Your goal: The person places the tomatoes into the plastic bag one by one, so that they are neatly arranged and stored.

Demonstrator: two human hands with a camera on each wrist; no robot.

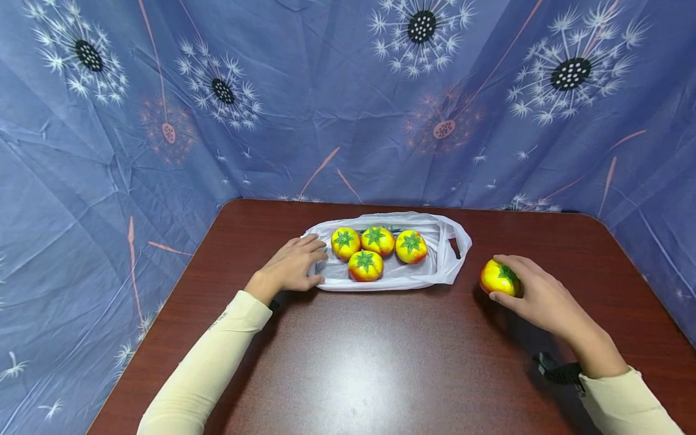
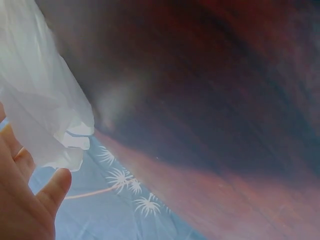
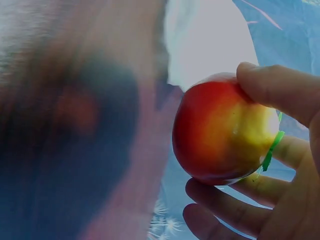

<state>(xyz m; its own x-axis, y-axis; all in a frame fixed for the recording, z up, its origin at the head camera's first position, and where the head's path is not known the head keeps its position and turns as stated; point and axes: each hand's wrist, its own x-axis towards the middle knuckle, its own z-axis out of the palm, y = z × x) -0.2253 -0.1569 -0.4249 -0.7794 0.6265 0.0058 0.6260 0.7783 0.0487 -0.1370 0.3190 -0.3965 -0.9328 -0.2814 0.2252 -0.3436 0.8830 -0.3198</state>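
My right hand (image 1: 544, 296) grips a yellow-and-red tomato (image 1: 497, 279) with a green star-shaped leaf top, thumb on one side and fingers on the other. In the right wrist view this tomato (image 3: 220, 135) shows its red underside, with the thumb across its upper side. A white plastic bag (image 1: 391, 284) lies spread open on the table, several like tomatoes (image 1: 365, 266) standing inside it, leaf tops up. At the bag's left end rests my left hand (image 1: 293, 263), fingers spread over the rim. In the left wrist view its thumb is right at the edge of the plastic (image 2: 45, 115).
The dark brown table (image 1: 348, 344) has rounded far corners. Behind it and along the sides hangs a blue cloth (image 1: 304, 121) with a dandelion print. A handle loop (image 1: 459, 244) of the bag points right, toward the held tomato.
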